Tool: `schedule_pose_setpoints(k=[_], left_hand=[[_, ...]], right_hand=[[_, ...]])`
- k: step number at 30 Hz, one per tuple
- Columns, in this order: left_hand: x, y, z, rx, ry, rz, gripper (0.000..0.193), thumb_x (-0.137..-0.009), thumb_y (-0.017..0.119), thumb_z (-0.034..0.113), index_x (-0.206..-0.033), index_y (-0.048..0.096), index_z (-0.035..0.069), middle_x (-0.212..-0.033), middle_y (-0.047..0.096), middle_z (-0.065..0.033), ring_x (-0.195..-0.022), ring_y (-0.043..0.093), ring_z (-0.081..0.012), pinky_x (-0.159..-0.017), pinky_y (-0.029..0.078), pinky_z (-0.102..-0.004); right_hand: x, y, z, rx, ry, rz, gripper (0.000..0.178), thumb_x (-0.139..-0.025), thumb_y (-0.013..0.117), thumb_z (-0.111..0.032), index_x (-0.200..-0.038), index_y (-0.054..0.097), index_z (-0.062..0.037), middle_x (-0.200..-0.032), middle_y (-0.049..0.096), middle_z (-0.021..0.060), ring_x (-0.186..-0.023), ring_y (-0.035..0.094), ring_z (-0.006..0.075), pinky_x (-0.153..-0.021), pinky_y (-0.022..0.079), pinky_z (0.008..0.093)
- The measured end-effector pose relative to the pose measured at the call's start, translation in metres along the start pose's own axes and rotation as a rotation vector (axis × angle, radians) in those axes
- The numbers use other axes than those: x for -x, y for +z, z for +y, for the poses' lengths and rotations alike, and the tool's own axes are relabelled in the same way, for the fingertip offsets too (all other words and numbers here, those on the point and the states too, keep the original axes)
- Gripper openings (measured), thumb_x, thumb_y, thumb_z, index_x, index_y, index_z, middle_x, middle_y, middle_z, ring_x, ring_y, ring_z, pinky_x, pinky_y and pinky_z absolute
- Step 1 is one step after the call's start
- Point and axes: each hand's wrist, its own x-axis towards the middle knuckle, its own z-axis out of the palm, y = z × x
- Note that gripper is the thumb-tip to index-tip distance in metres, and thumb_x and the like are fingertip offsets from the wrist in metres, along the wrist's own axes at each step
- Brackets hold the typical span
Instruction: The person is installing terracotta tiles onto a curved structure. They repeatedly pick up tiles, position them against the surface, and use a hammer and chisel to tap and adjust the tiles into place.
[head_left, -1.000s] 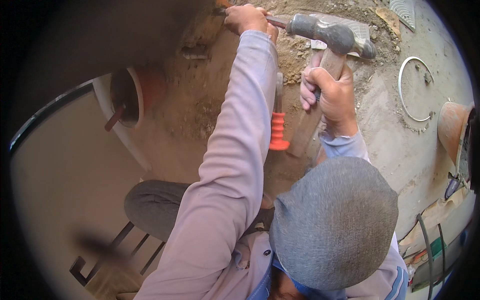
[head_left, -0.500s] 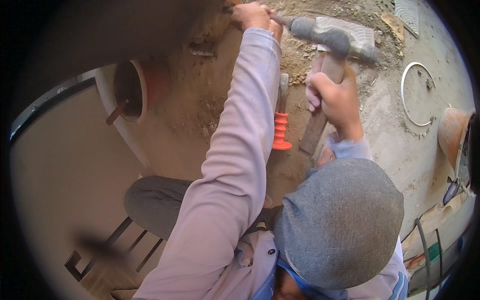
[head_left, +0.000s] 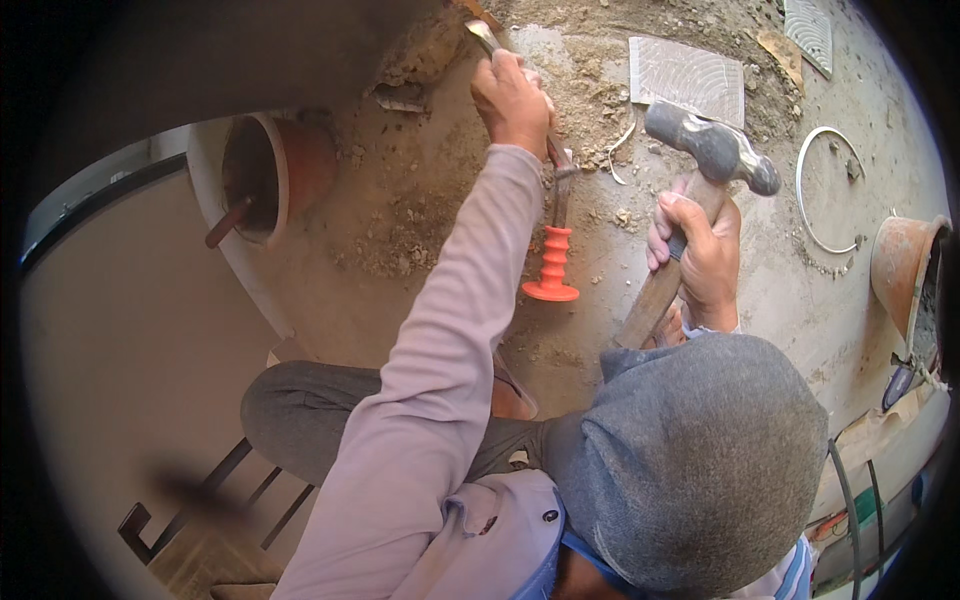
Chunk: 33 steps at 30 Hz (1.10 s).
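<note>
My left hand (head_left: 512,98), at the upper middle, is closed around a metal chisel (head_left: 484,38). Its flat end points up and left toward broken earth, and its other end slants down to the right below my fist. A ball-peen hammer (head_left: 716,150) with a wooden handle is gripped in my right hand (head_left: 705,250). The hammer head is up and apart from the chisel. Between my arms, a second chisel (head_left: 553,268) with an orange ribbed hand guard lies on the dusty ground, its upper shank beside the held chisel's end.
A grey ridged tile (head_left: 687,82) lies beyond the hammer amid rubble. To the left a terracotta-coloured pot (head_left: 303,170) lies on its side; another pot (head_left: 900,268) stands far right beside a white ring (head_left: 806,190). My grey-clothed knee (head_left: 690,460) fills the lower right.
My left hand has come down and the chisel now slants downward to the right. The hammer has swung away from the chisel's end, and my right hand has moved slightly right and down.
</note>
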Motion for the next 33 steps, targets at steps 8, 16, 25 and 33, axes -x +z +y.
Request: schedule_pose_setpoints(k=[8,16,25,33], left_hand=[[-0.012,0.003,0.01,-0.053,0.015,0.024,0.017,-0.097,0.052,0.019,-0.089,0.049,0.004,-0.066,0.048,-0.0026,-0.045,0.044,-0.0113,-0.037,0.038,-0.027],[-0.016,0.01,0.001,0.089,-0.002,0.047,0.018,-0.098,0.051,0.021,-0.089,0.049,0.005,-0.065,0.046,-0.0019,-0.044,0.044,-0.0117,-0.037,0.038,-0.0281],[-0.012,0.028,0.001,0.236,0.009,0.137,0.017,-0.097,0.051,0.017,-0.087,0.051,0.003,-0.057,0.044,-0.0012,-0.039,0.041,-0.0125,-0.032,0.031,-0.0289],[-0.033,0.034,-0.023,0.512,0.03,-0.033,0.019,-0.099,0.047,0.023,-0.082,0.046,0.015,-0.061,0.046,0.002,-0.046,0.046,-0.012,-0.038,0.037,-0.0276]], right_hand=[[-0.004,0.006,0.008,-0.052,0.096,-0.066,0.012,-0.086,0.056,-0.011,-0.088,0.048,-0.0031,-0.064,0.047,0.0038,-0.044,0.047,0.0109,-0.038,0.041,0.0252],[-0.007,0.015,0.018,-0.118,0.12,-0.109,0.009,-0.087,0.053,-0.011,-0.088,0.047,-0.0037,-0.064,0.047,0.0044,-0.045,0.048,0.0115,-0.038,0.041,0.0258],[-0.008,0.014,0.02,-0.19,0.128,-0.09,0.011,-0.085,0.056,-0.009,-0.079,0.05,-0.003,-0.062,0.048,0.0031,-0.043,0.047,0.011,-0.037,0.041,0.0271],[-0.011,0.011,0.026,-0.283,0.157,-0.06,0.007,-0.085,0.055,-0.008,-0.085,0.049,-0.0029,-0.063,0.048,0.0041,-0.044,0.047,0.0117,-0.037,0.041,0.0277]])
